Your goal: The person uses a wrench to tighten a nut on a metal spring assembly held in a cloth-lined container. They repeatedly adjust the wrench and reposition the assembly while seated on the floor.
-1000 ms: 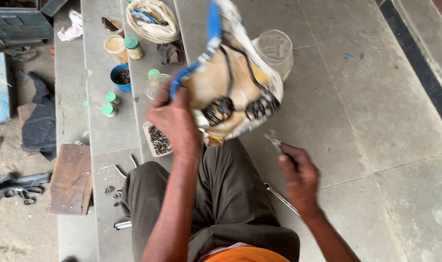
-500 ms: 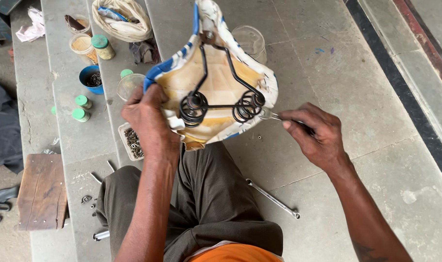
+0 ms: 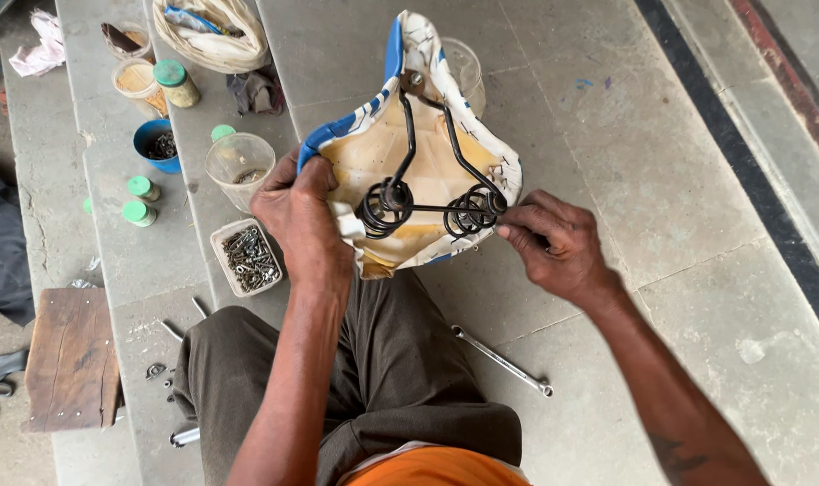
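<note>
Saddle (image 3: 418, 171) sits upside down above my knee, its underside facing me, and it has swung closer and more upright than a second ago, when it tilted away towards the steps. My left hand (image 3: 301, 220) is closed around the saddle's left edge, thumb over the rim, steadying it. My right hand (image 3: 553, 247), which was down by the floor a second ago picking something up, has come up to the saddle's right rear corner; its fingers are pinched at the end of the right coil spring (image 3: 471, 211), and I cannot tell what, if anything, they grip there. By my judgement the work has moved from fetching to fitting at that spring. The saddle's frame is thin black steel rod, bent in a long loop and ending in two tight coils; the shell is pale yellow and worn, the cover white and blue, frayed at the edges. Left of the saddle stand a clear plastic cup (image 3: 238, 166) and a tray (image 3: 246, 256) of screws; below it a spanner (image 3: 504, 360) lies on grey stone.
</note>
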